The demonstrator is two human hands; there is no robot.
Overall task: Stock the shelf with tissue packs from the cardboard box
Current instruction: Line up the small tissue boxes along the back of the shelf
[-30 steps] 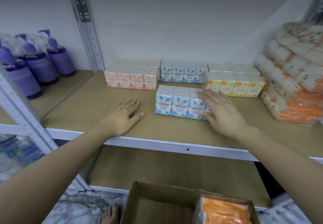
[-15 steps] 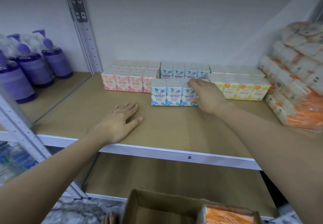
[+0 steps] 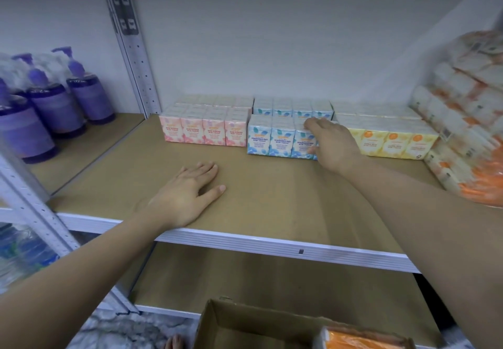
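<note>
Tissue packs of the blue kind (image 3: 280, 140) were recorded on the shelf (image 3: 272, 199), in a front row set against a second blue row (image 3: 292, 108) behind. The right hand (image 3: 330, 143) was laid over the right end of the front blue row, fingers bent over its top edge and thumb against its front face. The left hand (image 3: 185, 195) was pressed flat on the bare shelf board, fingers straight and slightly spread, nothing held. Pink packs (image 3: 202, 131) were noted to the left of the blue, yellow packs (image 3: 392, 142) to the right. A cardboard box (image 3: 239, 327) was seen below, an orange pack (image 3: 362, 340) in it. Purple pump bottles (image 3: 54, 103) were noted on the neighbouring shelf bay at left, and large orange-and-white bundles (image 3: 468, 120) at far right.
</note>
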